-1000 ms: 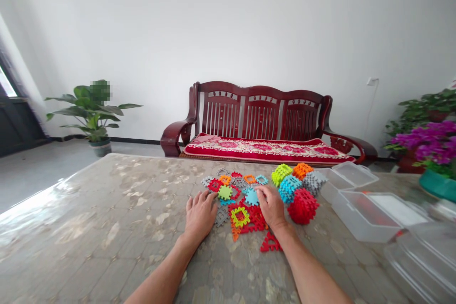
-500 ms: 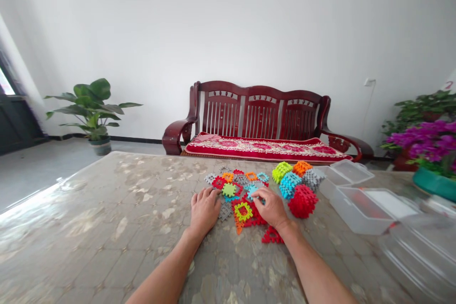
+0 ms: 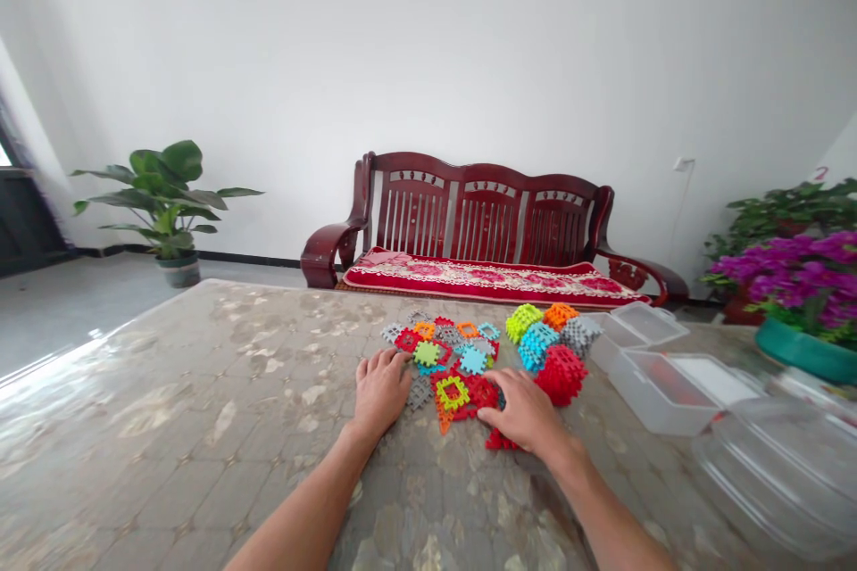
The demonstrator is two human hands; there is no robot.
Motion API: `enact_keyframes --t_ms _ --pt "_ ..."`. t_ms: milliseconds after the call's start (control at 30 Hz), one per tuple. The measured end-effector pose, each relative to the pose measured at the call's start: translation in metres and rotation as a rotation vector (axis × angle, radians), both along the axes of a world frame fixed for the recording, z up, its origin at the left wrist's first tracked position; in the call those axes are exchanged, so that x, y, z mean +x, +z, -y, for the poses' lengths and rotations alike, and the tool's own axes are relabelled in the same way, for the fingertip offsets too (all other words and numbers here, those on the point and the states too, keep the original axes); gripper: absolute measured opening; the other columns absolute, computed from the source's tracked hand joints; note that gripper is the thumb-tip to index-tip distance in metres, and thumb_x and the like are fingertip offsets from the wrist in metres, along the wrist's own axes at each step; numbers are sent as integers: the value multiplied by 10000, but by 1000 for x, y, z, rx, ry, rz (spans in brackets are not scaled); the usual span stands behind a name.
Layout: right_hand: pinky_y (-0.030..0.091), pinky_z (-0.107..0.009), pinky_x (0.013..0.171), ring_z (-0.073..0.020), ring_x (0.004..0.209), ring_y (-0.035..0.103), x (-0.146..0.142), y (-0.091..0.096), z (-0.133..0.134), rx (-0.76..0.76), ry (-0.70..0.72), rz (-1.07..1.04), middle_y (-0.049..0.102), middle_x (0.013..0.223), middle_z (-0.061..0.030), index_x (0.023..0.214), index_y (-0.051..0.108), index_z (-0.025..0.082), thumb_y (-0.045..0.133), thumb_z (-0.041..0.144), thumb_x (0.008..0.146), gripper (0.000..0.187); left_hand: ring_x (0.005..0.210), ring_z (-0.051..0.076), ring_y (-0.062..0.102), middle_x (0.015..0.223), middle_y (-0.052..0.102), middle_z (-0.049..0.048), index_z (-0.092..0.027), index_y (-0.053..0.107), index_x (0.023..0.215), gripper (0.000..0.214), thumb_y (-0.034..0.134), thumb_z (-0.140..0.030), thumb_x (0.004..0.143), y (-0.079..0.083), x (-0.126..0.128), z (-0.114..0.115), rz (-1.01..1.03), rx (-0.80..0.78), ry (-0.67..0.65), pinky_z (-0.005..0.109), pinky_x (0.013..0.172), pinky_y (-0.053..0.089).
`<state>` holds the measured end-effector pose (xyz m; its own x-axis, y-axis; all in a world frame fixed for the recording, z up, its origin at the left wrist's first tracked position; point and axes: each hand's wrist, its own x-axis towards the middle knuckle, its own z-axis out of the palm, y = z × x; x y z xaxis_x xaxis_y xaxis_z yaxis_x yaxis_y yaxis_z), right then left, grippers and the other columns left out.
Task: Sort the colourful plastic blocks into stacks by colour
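Interlocking plastic waffle-block pieces (image 3: 442, 357) in red, grey, orange, blue and lime lie in a flat heap on the table. Beside them stand several built block cubes, among them a red cube (image 3: 561, 374), a blue cube (image 3: 536, 346) and a grey cube (image 3: 579, 335). My left hand (image 3: 381, 393) rests on the tabletop, its fingertips next to a grey piece (image 3: 419, 393) and holding nothing. My right hand (image 3: 526, 410) is spread over the heap's lower right edge, partly hiding a red piece (image 3: 499, 440). Nothing shows in its grip.
The marble-patterned table (image 3: 167, 375) extends left of my hands. Clear plastic boxes (image 3: 660, 393) and a clear lid (image 3: 777, 473) stand to the right. A potted magenta flower (image 3: 796, 268) sits further right, with a wooden bench (image 3: 486, 214) beyond the table.
My right hand has moved down and to the right, from the blue piece in the heap to the lower red pieces. My left hand stays in about the same place.
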<state>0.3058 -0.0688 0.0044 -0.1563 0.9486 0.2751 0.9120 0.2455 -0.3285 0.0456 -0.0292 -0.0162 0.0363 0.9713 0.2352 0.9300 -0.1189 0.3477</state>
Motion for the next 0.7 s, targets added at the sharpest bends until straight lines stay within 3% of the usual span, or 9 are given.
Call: enact_keyframes --t_ms 400,700 --pt "462 -399 956 -267 1050 625 0 -15 3 91 -10 -32 728 1091 -69 1118 727 227 720 269 791 329 1329 248 478 1396 594 61 -282 622 1261 413 418 -244 904 3 0 0 -20 -10 -6 524 1153 262" --pt "490 -386 947 -240 1030 646 0 -9 7 447 44 -89 731 1104 -60 1090 707 219 722 235 815 276 1347 258 467 1412 583 58 -289 617 1274 407 418 -271 919 -2 0 -3 -35 -3 -1 523 1151 268"
